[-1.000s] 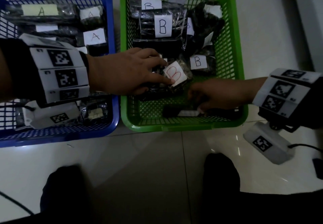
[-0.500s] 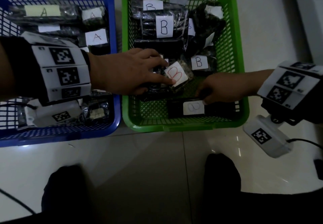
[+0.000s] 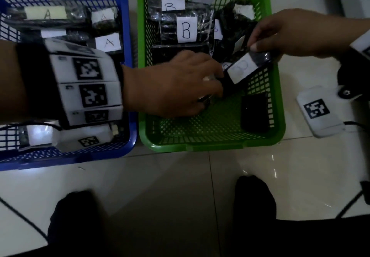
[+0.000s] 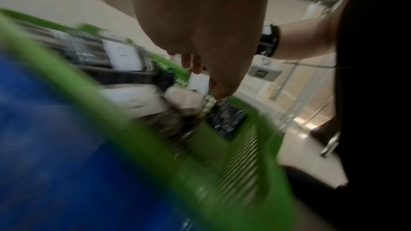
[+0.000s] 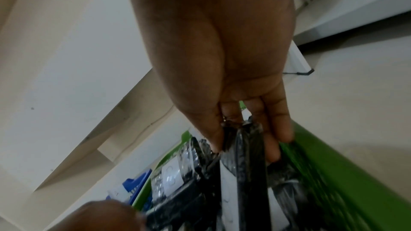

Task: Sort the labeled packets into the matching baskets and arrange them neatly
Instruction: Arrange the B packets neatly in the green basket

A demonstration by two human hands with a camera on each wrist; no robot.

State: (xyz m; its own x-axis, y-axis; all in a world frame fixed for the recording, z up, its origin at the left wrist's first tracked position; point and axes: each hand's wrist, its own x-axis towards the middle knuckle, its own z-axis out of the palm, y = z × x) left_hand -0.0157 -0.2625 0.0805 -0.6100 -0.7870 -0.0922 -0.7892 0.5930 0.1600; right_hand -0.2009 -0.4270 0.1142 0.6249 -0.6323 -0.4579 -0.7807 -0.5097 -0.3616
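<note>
The blue basket (image 3: 128,76), at 9 o'clock, is holding A-labeled packets (image 3: 108,42). The left hand (image 3: 172,88) is reaching into the green basket (image 3: 278,104), its fingers curling onto a packet; whether it is gripping cannot be told. At 2 o'clock, the right hand (image 3: 280,32) is pinching a tilted labeled packet (image 3: 243,69) above the green basket.

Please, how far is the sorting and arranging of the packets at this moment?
Sorting looks mostly done: A packets lie in the blue basket, B packets in the green basket. In hand: the right hand pinches a labeled packet above the green basket, and the left hand touches its lower end. Left: set it down and tidy the loose black packet.
</note>
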